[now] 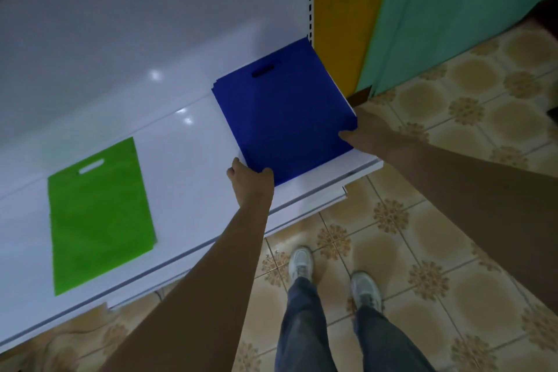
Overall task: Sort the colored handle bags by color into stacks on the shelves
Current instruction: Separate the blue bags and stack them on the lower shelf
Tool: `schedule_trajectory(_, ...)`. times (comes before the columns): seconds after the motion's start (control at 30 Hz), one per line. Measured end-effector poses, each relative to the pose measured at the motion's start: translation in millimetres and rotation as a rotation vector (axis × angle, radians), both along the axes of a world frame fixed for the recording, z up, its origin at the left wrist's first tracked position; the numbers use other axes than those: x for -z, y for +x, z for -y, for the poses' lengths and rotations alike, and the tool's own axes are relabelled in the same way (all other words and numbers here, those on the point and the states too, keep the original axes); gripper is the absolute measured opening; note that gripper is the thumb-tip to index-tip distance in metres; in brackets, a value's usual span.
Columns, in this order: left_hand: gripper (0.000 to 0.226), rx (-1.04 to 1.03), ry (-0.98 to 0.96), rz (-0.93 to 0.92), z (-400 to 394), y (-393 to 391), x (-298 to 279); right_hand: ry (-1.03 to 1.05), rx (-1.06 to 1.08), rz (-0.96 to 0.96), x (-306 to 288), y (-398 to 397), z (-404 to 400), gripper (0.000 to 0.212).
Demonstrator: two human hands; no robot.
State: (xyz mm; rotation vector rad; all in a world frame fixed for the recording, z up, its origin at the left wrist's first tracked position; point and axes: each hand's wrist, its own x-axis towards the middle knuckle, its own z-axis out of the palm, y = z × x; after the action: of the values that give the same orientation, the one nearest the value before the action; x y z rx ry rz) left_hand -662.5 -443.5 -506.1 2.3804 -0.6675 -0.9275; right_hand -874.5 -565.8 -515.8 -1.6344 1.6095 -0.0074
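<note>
A stack of blue handle bags (283, 112) lies at the right end of the white shelf (187, 160), handle holes toward the back. My left hand (249, 180) grips the stack's near left corner, thumb on top. My right hand (363, 131) holds the stack's near right corner at the shelf's end, thumb on the top bag. A single green handle bag (99, 211) lies flat on the left part of the same shelf, apart from both hands.
A yellow panel (344, 18) and a teal wall (453, 9) rise just right of the shelf upright. Patterned floor tiles (437, 235) lie below, with my two feet (332, 278) near the shelf's front edge.
</note>
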Motion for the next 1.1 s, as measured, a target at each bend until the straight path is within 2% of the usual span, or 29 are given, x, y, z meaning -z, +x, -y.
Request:
schedule_trajectory(0.1, 0.057, 0.017, -0.037, -0.062, 3.3, -0.8, 2.8, -0.027, -0.021, -0.011, 6.1, 3.9, 6.5, 0.070)
schedule_trajectory(0.17, 0.053, 0.018, -0.050, -0.072, 3.0, -3.5, 1.7, -0.003, -0.047, -0.010, 5.3, 9.1, 5.3, 0.061)
schedule_trajectory(0.2, 0.053, 0.018, -0.047, -0.080, 2.5, -5.6, -0.1, 0.014, -0.083, -0.015, 2.9, 11.8, 2.7, 0.060)
schedule_trajectory(0.33, 0.054, 0.091, 0.012, -0.069, -1.4, -11.1, -2.4, 0.004, -0.279, -0.147, 3.0, 12.2, -2.7, 0.078)
schedule_trajectory(0.47, 0.067, 0.144, -0.060, 0.003, -3.2, -4.5, -8.4, -0.109, -0.308, -0.193, -10.4, 17.0, 1.0, 0.077)
schedule_trajectory(0.6, 0.080, 0.163, -0.116, 0.068, -40.8, -1.9, -48.6, -0.219, -0.297, -0.045, -63.6, 48.0, -15.1, 0.075)
schedule_trajectory(0.7, 0.077, 0.021, -0.193, 0.066, -99.2, -8.1, -98.0, -0.298, -0.378, 0.109, -128.4, 92.2, -45.4, 0.073)
schedule_trajectory(0.87, 0.072, -0.137, -0.274, 0.145, -205.9, -1.7, -150.8, -0.416, -0.640, 0.363, -229.4, 187.8, -125.9, 0.062)
schedule_trajectory(1.1, 0.070, -0.342, -0.317, 0.306, -340.4, 73.5, -216.0, -0.520, -1.162, 0.608, -316.9, 312.8, -298.0, 0.059)
